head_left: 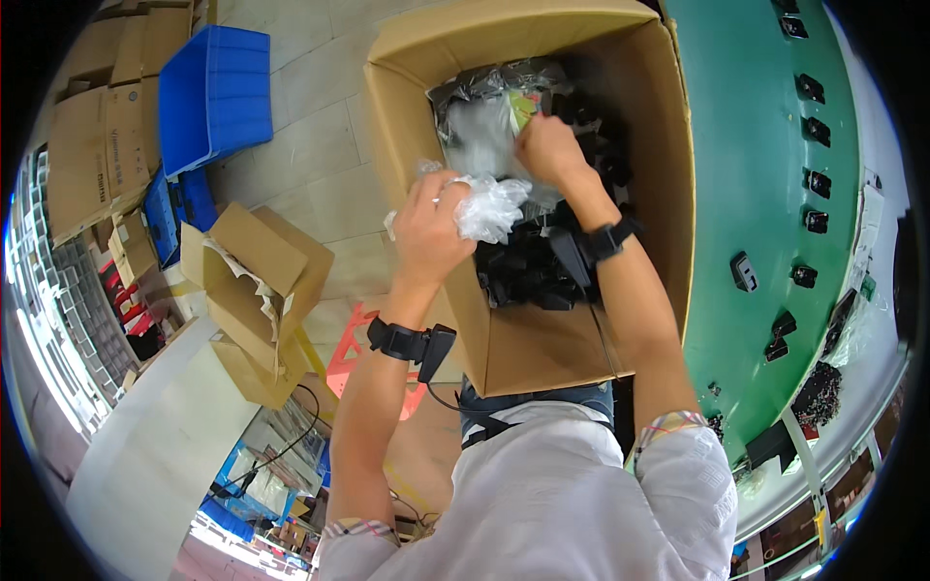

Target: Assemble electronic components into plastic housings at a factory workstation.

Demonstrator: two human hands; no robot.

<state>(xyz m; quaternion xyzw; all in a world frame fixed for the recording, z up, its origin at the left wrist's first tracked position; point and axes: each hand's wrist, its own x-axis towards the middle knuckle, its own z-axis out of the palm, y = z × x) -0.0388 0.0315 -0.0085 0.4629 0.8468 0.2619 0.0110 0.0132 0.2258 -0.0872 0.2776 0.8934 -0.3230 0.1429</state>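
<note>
My left hand (426, 228) is closed round a bunched-up clear plastic bag (492, 208), over the left side of a large open cardboard box (538, 360). Deeper over the box, my right hand (552, 150) has its fingers curled shut. Against its fingertips is a small yellow-green piece (524, 108); whether the hand grips it is hard to tell. A cloudy plastic bag (477, 136) spreads between the hands and is partly blurred. Beneath lie several small black parts (528, 276), too dark to name.
On the right, a green work table (722, 184) carries several small black pieces (817, 130) in a row. A blue crate (215, 97) and an open cardboard carton (247, 300) stand on the left. Behind my left forearm is a red plastic stool (351, 353).
</note>
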